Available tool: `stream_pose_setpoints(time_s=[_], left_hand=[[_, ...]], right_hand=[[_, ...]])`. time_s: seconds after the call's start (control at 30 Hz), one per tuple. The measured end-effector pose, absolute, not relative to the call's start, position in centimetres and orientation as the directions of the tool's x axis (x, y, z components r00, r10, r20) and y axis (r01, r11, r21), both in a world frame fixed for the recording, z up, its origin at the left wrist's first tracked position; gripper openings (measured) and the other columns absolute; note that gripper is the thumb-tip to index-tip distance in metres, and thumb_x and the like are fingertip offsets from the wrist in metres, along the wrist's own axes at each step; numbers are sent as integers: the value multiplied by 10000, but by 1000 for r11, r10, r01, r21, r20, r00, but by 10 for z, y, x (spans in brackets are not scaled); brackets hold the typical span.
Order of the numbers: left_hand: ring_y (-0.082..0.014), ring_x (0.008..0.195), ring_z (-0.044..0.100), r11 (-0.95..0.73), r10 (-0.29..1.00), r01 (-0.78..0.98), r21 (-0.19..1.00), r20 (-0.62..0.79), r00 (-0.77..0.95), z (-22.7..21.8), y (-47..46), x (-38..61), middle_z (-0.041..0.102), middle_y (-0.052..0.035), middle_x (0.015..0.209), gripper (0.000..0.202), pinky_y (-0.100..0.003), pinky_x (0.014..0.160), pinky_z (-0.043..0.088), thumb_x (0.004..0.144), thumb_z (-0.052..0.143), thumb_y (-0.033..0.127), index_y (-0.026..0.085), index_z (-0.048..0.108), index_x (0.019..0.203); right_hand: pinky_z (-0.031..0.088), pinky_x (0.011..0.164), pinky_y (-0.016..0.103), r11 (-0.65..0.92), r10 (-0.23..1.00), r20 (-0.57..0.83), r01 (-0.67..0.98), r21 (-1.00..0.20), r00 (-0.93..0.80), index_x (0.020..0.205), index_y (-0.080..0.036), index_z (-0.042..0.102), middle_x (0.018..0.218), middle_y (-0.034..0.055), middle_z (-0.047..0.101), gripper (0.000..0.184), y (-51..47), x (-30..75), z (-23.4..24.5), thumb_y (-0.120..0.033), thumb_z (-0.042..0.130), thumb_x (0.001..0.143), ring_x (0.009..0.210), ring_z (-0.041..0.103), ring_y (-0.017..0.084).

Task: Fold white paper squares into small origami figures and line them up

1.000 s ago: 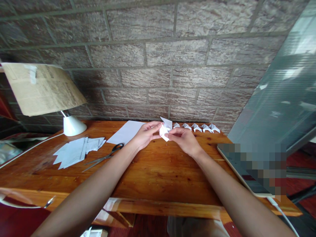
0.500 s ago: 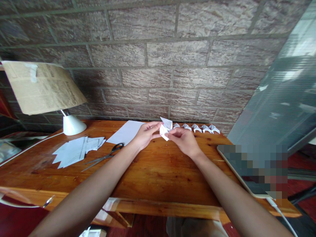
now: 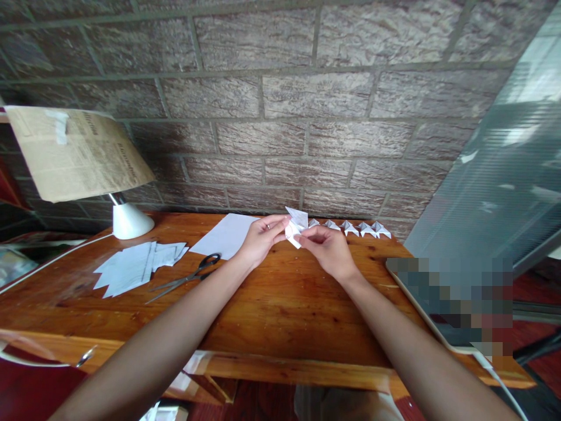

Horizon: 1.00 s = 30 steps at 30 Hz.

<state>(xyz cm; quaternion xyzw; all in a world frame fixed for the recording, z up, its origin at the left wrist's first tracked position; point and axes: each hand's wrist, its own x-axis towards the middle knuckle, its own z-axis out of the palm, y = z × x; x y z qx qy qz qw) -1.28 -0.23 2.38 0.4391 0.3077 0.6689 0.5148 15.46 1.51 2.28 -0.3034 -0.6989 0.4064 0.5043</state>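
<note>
A partly folded piece of white paper (image 3: 298,220) is held up over the back of the wooden desk, with a pointed flap rising at its top. My left hand (image 3: 262,237) pinches its left side between thumb and fingers. On the lower right edge, my right hand (image 3: 326,248) grips the same paper with thumb and forefinger. Several small folded paper figures (image 3: 349,228) stand in a row along the wall, just beyond my right hand. A flat white sheet (image 3: 223,234) lies left of my left hand, and open black-handled scissors (image 3: 186,278) rest beside my left forearm.
Loose paper pieces (image 3: 135,266) lie on the left of the desk (image 3: 289,310), below a white lamp (image 3: 131,221) with a newspaper-like shade. A tablet (image 3: 421,316) with a plugged-in cable sits at the right edge. A brick wall (image 3: 280,134) closes off the back.
Hardly anything differs. Both hands keep hold of the folded paper, and the whole view has shifted very slightly.
</note>
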Motion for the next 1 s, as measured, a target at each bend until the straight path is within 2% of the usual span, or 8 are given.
stream_pose_setpoints(time_s=[0.1, 0.27, 0.83, 1.0], left_hand=[[-170, 810, 669, -278, 960, -429, 859, 260, -100, 24, -2, -12, 739, -54, 847, 308, -374, 857, 528, 569, 869, 303, 159, 754, 817], [-161, 815, 669, -279, 959, -434, 857, 268, -88, 21, -1, -12, 740, -53, 856, 284, -374, 887, 517, 597, 852, 318, 161, 760, 815], [-135, 789, 649, -306, 952, -425, 852, 277, -132, 18, -2, -11, 724, -23, 811, 243, -318, 835, 517, 627, 838, 314, 175, 754, 808], [-150, 770, 656, -271, 962, -438, 857, 237, -133, 22, -5, -9, 721, -28, 799, 260, -335, 812, 519, 609, 846, 326, 168, 747, 790]], right_hand=[[508, 689, 306, 485, 835, 456, 21, -874, -307, 722, -180, 702, 765, 48, 724, 285, 14, 154, 24, -458, 754, 690, 677, 634, 169], [516, 691, 310, 479, 842, 455, 17, -877, -289, 766, -180, 703, 793, 56, 732, 289, 13, 153, 24, -454, 755, 694, 695, 648, 177], [563, 692, 334, 435, 855, 419, -17, -900, -306, 820, -163, 719, 846, 79, 731, 377, 15, 152, 20, -529, 712, 729, 705, 666, 189], [558, 695, 333, 461, 847, 432, 24, -887, -310, 801, -175, 716, 809, 67, 733, 345, 16, 153, 20, -510, 732, 718, 702, 670, 193]])
